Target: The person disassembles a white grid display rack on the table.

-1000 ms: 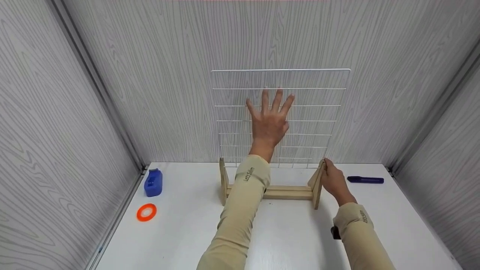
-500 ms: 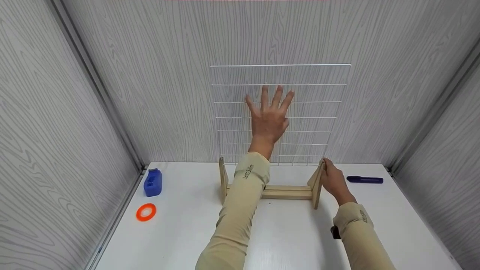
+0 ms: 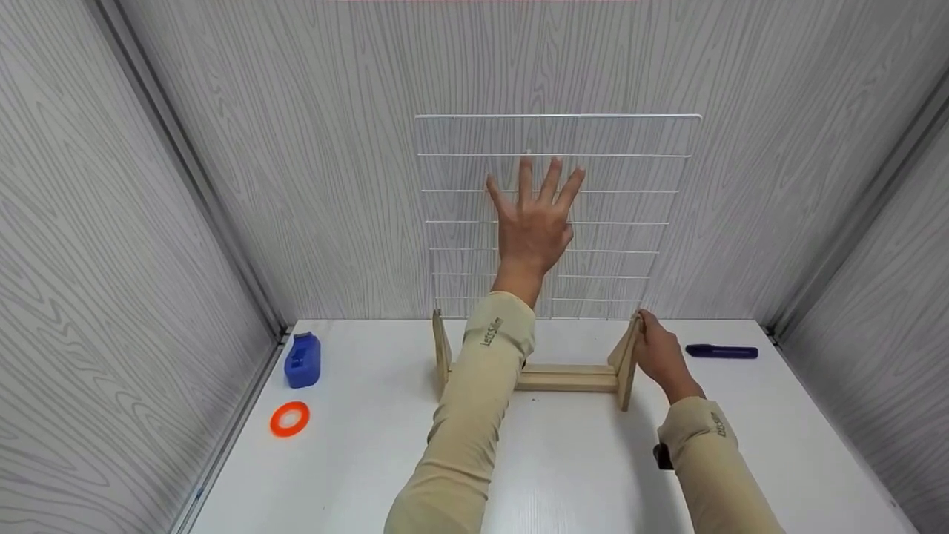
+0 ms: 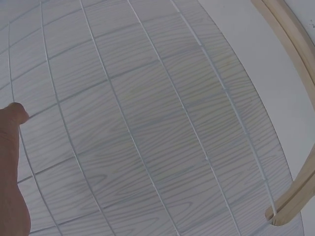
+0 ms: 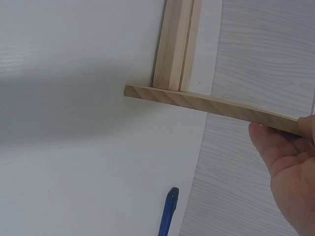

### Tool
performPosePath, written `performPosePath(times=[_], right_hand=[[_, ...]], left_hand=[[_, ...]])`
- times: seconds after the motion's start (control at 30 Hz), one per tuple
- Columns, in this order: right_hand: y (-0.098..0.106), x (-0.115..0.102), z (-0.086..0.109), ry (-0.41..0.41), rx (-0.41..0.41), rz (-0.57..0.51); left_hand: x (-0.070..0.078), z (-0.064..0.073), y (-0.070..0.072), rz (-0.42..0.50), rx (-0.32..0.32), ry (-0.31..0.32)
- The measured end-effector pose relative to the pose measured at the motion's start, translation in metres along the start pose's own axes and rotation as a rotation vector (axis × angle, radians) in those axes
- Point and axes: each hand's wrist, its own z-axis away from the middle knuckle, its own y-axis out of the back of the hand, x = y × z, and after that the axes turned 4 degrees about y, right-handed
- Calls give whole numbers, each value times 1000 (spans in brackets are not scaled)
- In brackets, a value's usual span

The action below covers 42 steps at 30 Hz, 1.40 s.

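My left hand lies spread, with straight fingers, against a white wire grid panel that stands upright before the back wall. Its thumb shows at the wires in the left wrist view. The panel's lower edge comes down close to the tip of a wooden upright. My right hand grips the top of the right side piece of a wooden stand, fingers and thumb on opposite faces. My left forearm hides part of the stand's crossbar.
A blue tape dispenser stands on the white table at the left, with a flat orange ring in front of it. A dark blue pen lies to the right of the stand. Wood-grain panels enclose the table's back and sides.
The wire grid panel has risen, and my left hand has moved up with it. My right hand keeps its grip on the wooden stand, which has stayed nearly in place.
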Motion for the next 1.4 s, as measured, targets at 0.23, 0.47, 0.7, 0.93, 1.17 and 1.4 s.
performPosePath(times=[0.23, 0.47, 0.7, 0.93, 1.17, 1.4], right_hand=[[-1, -1, 0, -2, -3, -6], [0, 0, 0, -12, -4, -8], [-1, 1, -3, -21, -5, -7], [0, 1, -3, -38, -28, -23], [-2, 7, -1, 15, 1, -1], [2, 13, 0, 12, -12, -53]], left_hand=[[-3, -4, 1, 7, 23, 9], [-6, -7, 4, 7, 45, 13], [-10, -10, 10, -23, 29, 6], [-19, -12, 13, 2, 11, 29], [-29, -10, 15, -33, -13, 54], [-36, -8, 15, -36, -20, 68]])
